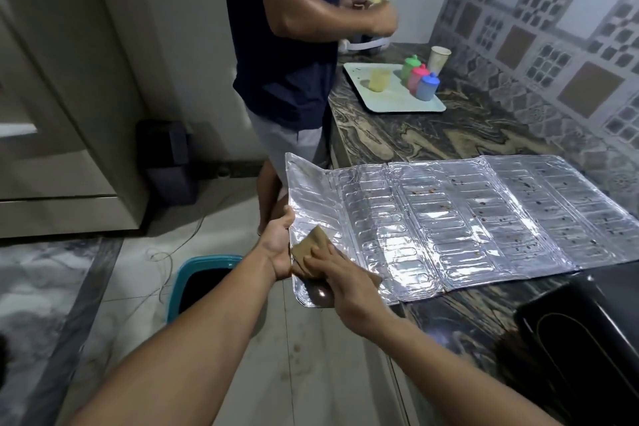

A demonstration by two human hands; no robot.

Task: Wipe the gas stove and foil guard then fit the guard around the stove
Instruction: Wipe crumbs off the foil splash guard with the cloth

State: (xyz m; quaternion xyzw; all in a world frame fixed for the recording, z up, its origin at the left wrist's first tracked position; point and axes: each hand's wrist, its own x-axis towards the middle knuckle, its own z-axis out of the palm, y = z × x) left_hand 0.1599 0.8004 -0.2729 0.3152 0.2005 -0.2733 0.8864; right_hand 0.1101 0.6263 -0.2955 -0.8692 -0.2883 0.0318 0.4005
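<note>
Two hands meet at the left end of the guard point(432, 214), and everything still to be wiped lies to their right. Farthest left, beyond the counter point(432, 135) edge, a bin point(204, 273) sits on the floor below the overhanging panel. The left hand point(276, 245) is closed on that panel's outer edge, thumb on top and fingers hidden underneath, holding the unsupported end up in the air. Just beside it, the right hand point(340, 282) presses flat on a brown cloth point(313, 249), palm down with fingers spread rather than curled, pinning the cloth to the foil more than gripping it.

From there the guard's long axis runs rightward across the counter, fold after fold, lying flat. Brown specks dot the middle and right-hand panels, while the panel under the cloth looks cleaner. The next strokes, I judge, must travel right along that axis, away from the left hand, and the right hand is the nearer one for it. The far panels rest on the counter, so they should need less bracing.

At the far right, a dark glossy corner is probably the stove point(584, 322), just beside the guard's near edge.
</note>
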